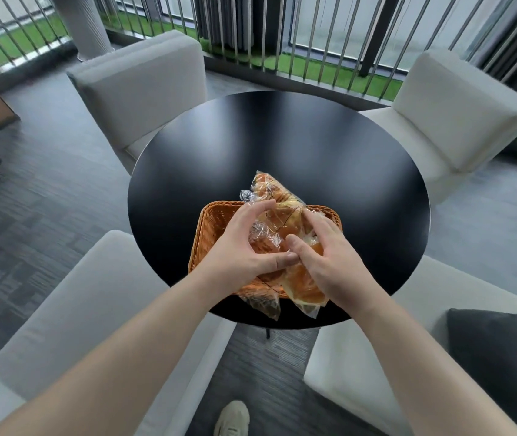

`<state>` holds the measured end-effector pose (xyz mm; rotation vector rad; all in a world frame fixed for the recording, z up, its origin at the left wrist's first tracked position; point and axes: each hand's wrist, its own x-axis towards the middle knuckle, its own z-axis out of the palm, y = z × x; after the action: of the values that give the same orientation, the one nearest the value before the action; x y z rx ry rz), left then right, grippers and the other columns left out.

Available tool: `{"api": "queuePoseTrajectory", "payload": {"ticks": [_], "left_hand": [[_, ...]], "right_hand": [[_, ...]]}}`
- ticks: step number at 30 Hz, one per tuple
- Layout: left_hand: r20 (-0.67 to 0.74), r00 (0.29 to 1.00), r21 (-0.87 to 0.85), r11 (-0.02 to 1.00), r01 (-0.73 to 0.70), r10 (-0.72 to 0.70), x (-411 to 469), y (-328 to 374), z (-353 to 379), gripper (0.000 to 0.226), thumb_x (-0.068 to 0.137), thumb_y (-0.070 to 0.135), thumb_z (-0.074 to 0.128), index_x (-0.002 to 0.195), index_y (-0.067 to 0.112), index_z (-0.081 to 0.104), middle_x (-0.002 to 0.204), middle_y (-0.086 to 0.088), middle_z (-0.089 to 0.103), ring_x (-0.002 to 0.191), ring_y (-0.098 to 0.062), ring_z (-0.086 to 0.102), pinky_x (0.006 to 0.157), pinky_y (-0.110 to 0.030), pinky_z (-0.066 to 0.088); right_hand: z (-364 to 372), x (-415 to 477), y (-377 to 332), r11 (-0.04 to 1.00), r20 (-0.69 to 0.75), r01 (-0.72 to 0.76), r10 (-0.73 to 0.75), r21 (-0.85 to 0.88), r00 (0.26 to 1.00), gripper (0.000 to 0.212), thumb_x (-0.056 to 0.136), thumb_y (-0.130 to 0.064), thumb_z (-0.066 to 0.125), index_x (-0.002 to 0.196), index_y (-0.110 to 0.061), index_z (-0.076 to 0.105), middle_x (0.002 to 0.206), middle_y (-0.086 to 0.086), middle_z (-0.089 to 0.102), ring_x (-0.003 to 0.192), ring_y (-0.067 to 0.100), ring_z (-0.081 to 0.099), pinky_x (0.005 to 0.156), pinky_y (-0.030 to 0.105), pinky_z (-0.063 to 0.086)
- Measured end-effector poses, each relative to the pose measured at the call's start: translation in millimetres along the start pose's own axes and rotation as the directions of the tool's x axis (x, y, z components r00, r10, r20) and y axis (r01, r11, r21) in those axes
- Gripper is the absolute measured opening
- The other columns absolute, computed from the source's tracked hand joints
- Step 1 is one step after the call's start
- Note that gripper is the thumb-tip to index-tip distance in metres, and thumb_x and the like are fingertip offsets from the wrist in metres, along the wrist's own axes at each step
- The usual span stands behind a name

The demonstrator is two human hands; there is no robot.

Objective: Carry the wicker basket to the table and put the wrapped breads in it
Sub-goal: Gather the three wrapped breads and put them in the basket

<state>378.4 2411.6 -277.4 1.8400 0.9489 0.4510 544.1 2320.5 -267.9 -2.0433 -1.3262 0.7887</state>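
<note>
An orange wicker basket (211, 223) stands on the near part of the round black table (282, 146). Several breads wrapped in clear plastic (277, 199) lie piled in it; one sticks out over the far rim and two hang over the near rim. My left hand (244, 243) rests on the pile from the left, fingers curled around the wrappers. My right hand (320, 250) presses on the pile from the right, thumb touching the left thumb. Both hands hide the middle of the basket.
Pale armchairs surround the table: one far left (144, 83), one far right (458, 111), one near left (93, 309), and one near right with a dark cushion (502, 357). A metal railing (314, 33) runs behind. My shoe (232, 420) is on the grey floor.
</note>
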Motion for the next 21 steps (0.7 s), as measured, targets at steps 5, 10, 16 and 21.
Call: {"api": "queuePoseTrajectory", "payload": {"ticks": [5, 10, 16, 21], "left_hand": [[0.003, 0.999, 0.038, 0.998, 0.052, -0.052, 17.5, -19.5, -2.0, 0.091, 0.075, 0.057, 0.084, 0.151, 0.043, 0.037, 0.159, 0.017, 0.034, 0.133, 0.004, 0.030, 0.109, -0.024, 0.030], [-0.002, 1.000, 0.043, 0.999, 0.030, -0.030, 37.4, -29.6, -11.6, 0.086, 0.077, 0.056, 0.082, 0.150, 0.043, 0.038, 0.159, 0.016, 0.034, 0.132, 0.003, 0.029, 0.107, -0.024, 0.029], [0.029, 0.997, 0.059, 0.996, 0.069, -0.071, 42.3, -58.0, -5.8, 0.077, 0.079, 0.053, 0.082, 0.143, 0.039, 0.043, 0.140, 0.023, 0.036, 0.127, 0.002, 0.035, 0.107, -0.020, 0.032], [0.028, 0.997, 0.178, 0.982, 0.066, -0.072, 47.8, -76.4, 0.4, 0.058, 0.083, 0.055, 0.076, 0.127, 0.041, 0.042, 0.143, 0.010, 0.040, 0.123, -0.006, 0.046, 0.100, -0.015, 0.037]], "right_hand": [[15.4, 23.7, 3.5, 0.999, 0.027, -0.030, 0.031, -0.040, 0.999, 0.069, 0.101, -0.055, 0.049, 0.162, -0.032, 0.025, 0.168, -0.010, 0.025, 0.153, 0.013, 0.026, 0.118, 0.030, 0.027], [23.4, 48.5, 4.9, 0.996, 0.013, -0.056, 0.057, -0.066, 0.998, 0.069, 0.101, -0.056, 0.048, 0.161, -0.031, 0.027, 0.169, -0.008, 0.026, 0.155, 0.014, 0.024, 0.120, 0.032, 0.026], [46.0, 60.1, 23.5, 0.995, 0.033, -0.070, 0.072, -0.064, 0.997, 0.065, 0.101, -0.048, 0.056, 0.158, -0.025, 0.037, 0.163, -0.006, 0.039, 0.149, 0.013, 0.033, 0.109, 0.019, 0.022], [59.1, 63.1, 40.4, 0.994, -0.033, -0.104, 0.103, -0.036, 0.994, 0.056, 0.098, -0.046, 0.061, 0.150, -0.028, 0.048, 0.150, -0.005, 0.053, 0.139, 0.016, 0.048, 0.109, 0.026, 0.038]]}}
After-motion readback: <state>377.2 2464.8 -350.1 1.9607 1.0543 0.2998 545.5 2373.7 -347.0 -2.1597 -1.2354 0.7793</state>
